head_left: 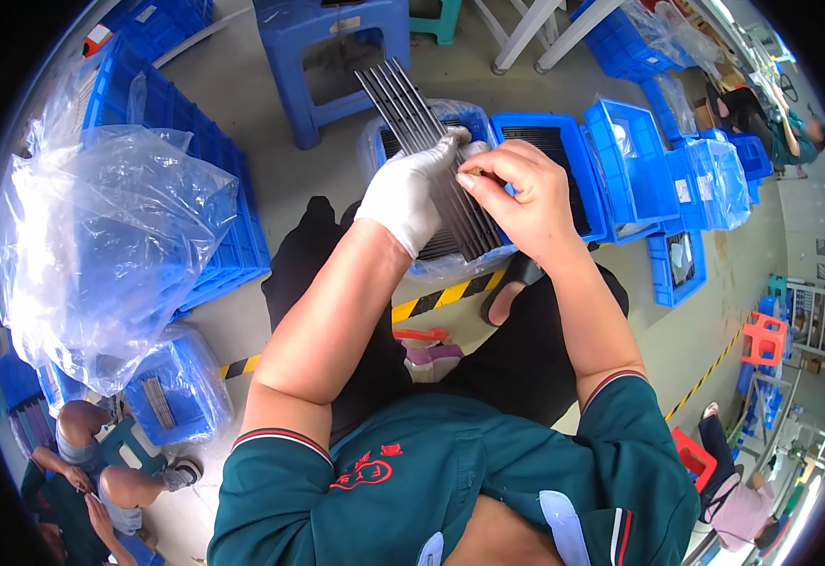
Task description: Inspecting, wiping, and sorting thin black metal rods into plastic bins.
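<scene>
My left hand [410,191], in a white glove, grips a bundle of long thin dark grey metal strips [410,106] held side by side like a fan. The strips stick up past the glove and run down behind both hands. My bare right hand [524,196] pinches the strips from the right, its fingertips touching the glove. Both hands are raised above a blue crate lined with clear plastic [476,121] that holds more dark strips.
A blue stool [310,58] stands beyond the crate. More blue crates [637,162] lie to the right and a tall stack [228,236] to the left beside a big clear plastic bag [101,245]. Other people sit at lower left [91,472] and lower right [738,491].
</scene>
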A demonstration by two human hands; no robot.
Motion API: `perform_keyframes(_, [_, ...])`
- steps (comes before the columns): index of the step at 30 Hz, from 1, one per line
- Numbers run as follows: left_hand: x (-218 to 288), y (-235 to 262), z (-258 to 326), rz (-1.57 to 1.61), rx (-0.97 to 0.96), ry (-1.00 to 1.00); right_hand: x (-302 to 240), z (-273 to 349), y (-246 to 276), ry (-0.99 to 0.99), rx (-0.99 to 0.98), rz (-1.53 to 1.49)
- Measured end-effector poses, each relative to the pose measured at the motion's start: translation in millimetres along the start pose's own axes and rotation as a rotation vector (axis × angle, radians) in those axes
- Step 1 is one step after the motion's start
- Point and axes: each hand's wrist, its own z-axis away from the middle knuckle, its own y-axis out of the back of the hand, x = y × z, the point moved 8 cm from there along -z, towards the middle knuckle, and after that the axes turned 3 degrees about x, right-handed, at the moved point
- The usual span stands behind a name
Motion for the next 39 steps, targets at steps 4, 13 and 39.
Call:
perform_keyframes(4, [-1.3, 0.8, -0.5, 0.0, -0.002, 0.005, -0.7, -0.1, -0.1, 0.011, 0.007, 0.0])
perform_keyframes(13, [-3.5, -0.3, -3.4, 0.018, -0.108, 0.008, -14.3, -2.4, -5.4, 0.149, -0.046, 0.163])
perform_keyframes(39, [-3.5, 4.6, -6.4, 0.021, -0.028, -0.012, -16.8, -4.1, -1.8, 0.161, 0.035, 0.107])
